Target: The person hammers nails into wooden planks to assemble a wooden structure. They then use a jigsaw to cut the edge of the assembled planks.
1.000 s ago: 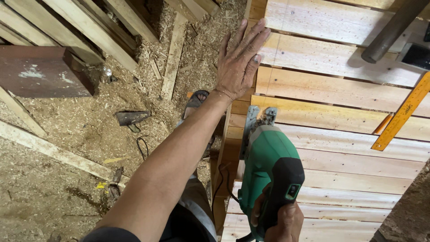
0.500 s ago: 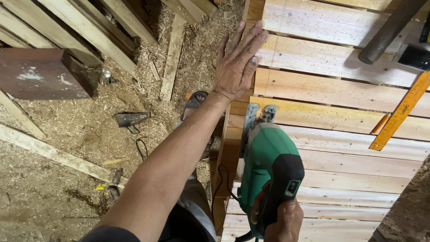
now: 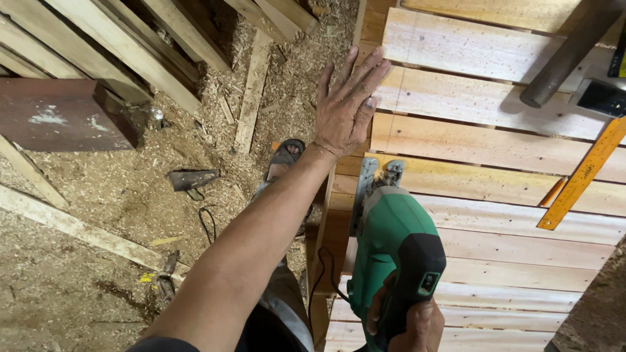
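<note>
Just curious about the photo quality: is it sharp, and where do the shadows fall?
Head view: mostly sharp and evenly daylit, no glare; the left hand and green jigsaw are crisp; a soft shadow lies under the dark pipe on the planks; the right hand is cropped.

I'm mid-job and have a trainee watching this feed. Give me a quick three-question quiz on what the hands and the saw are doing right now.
1. True or false: the left hand lies flat, fingers spread, at the edge of the wooden slat panel.
2. What does the right hand grip? A) the yellow ruler B) the rear handle of the green jigsaw C) the hammer handle
3. Fill in: the jigsaw's metal base plate rests on the ____, near their left edge.

Key
1. True.
2. B; the ruler and the hammer handle lie untouched at the panel's right side.
3. Slats.
</note>
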Action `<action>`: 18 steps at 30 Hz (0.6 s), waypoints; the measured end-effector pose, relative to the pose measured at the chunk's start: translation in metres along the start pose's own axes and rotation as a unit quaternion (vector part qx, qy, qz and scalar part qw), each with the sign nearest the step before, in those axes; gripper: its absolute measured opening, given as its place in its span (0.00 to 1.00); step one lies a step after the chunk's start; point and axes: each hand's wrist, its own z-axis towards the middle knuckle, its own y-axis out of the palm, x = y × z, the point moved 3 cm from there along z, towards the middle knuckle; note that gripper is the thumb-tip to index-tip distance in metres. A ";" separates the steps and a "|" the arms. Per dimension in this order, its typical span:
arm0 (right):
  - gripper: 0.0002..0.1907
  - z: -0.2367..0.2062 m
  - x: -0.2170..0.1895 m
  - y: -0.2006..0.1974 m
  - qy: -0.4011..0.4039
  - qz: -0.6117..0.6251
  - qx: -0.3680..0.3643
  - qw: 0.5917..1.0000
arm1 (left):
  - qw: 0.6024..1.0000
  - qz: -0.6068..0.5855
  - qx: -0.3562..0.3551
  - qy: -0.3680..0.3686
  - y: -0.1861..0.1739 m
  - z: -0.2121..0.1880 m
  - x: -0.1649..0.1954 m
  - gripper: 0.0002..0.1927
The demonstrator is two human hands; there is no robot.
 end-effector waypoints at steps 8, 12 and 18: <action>0.50 0.004 -0.002 -0.003 0.017 -0.017 0.005 1.000 | 1.000 -0.001 0.003 0.001 0.003 0.000 -0.001 0.26; 0.49 0.006 -0.001 -0.002 0.022 -0.006 0.015 1.000 | 1.000 -0.004 0.002 0.001 0.002 0.000 0.001 0.27; 0.48 0.008 -0.003 -0.001 0.005 0.019 -0.008 1.000 | 1.000 -0.006 -0.008 -0.008 -0.002 0.000 0.002 0.27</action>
